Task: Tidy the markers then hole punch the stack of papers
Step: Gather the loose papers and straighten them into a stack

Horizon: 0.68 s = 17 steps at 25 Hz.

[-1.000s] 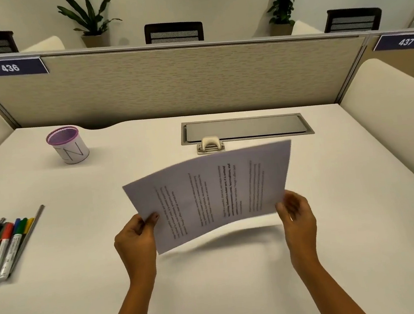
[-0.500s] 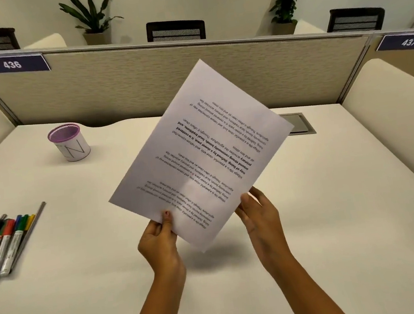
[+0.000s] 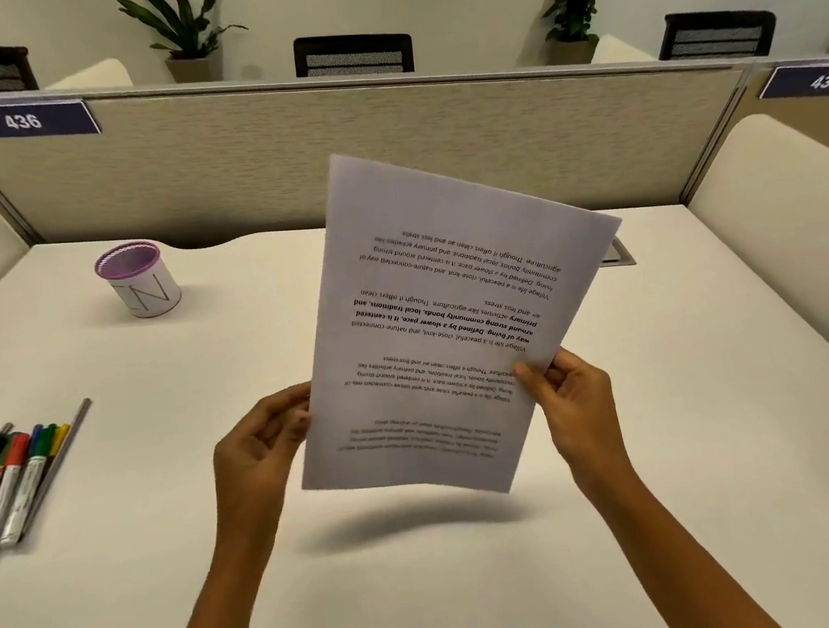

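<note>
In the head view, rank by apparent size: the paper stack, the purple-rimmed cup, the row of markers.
1. paper stack, largest by far, though held up near the camera.
2. row of markers.
3. purple-rimmed cup, farther back, so its true size is unsure.

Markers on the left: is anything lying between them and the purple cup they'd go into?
Nothing visible. The markers lie at the table's left edge and the cup stands farther back, with only bare tabletop between them. Both hands, left and right, are busy holding the papers at centre, off that path.
</note>
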Each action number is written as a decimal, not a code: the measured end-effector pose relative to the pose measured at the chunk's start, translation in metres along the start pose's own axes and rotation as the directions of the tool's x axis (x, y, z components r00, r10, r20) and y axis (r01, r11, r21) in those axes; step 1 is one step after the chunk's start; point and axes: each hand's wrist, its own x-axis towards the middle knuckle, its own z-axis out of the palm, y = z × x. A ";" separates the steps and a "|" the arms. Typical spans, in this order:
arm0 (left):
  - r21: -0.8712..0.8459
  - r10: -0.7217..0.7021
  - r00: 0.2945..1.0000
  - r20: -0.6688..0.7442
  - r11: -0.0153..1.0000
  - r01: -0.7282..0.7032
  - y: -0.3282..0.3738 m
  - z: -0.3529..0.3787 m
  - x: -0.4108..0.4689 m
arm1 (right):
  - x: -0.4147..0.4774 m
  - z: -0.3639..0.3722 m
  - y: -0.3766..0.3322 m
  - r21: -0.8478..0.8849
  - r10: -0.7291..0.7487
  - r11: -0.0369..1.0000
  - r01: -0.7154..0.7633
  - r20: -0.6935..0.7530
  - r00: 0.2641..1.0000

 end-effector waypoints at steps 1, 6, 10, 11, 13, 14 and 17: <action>0.046 0.023 0.998 0.053 0.999 -0.026 0.004 0.003 0.001 | 0.000 0.000 -0.001 -0.029 -0.031 0.999 0.031 0.006 1.000; 0.023 0.131 0.991 0.016 0.991 -0.131 0.020 0.036 0.011 | 0.000 0.010 -0.005 -0.044 -0.109 0.993 0.108 -0.028 0.994; 0.022 0.129 0.991 -0.032 0.991 -0.129 0.008 0.047 0.010 | -0.005 0.011 0.012 -0.031 -0.071 0.997 0.068 -0.102 0.992; 0.029 0.097 0.994 -0.043 0.995 -0.096 0.002 0.048 0.007 | -0.008 0.011 0.020 -0.048 -0.041 0.998 0.036 -0.108 0.993; 0.049 0.030 0.997 -0.070 0.998 -0.027 -0.010 0.051 0.003 | -0.015 0.011 0.036 -0.097 0.027 0.994 -0.039 -0.117 0.993; 0.051 0.004 0.997 -0.082 0.999 0.000 -0.015 0.052 0.002 | -0.018 0.011 0.043 -0.115 0.051 0.991 -0.065 -0.123 0.991; 0.063 0.019 0.995 -0.100 0.998 -0.013 -0.016 0.056 0.003 | -0.019 0.008 0.050 -0.118 0.048 0.991 -0.065 -0.145 0.988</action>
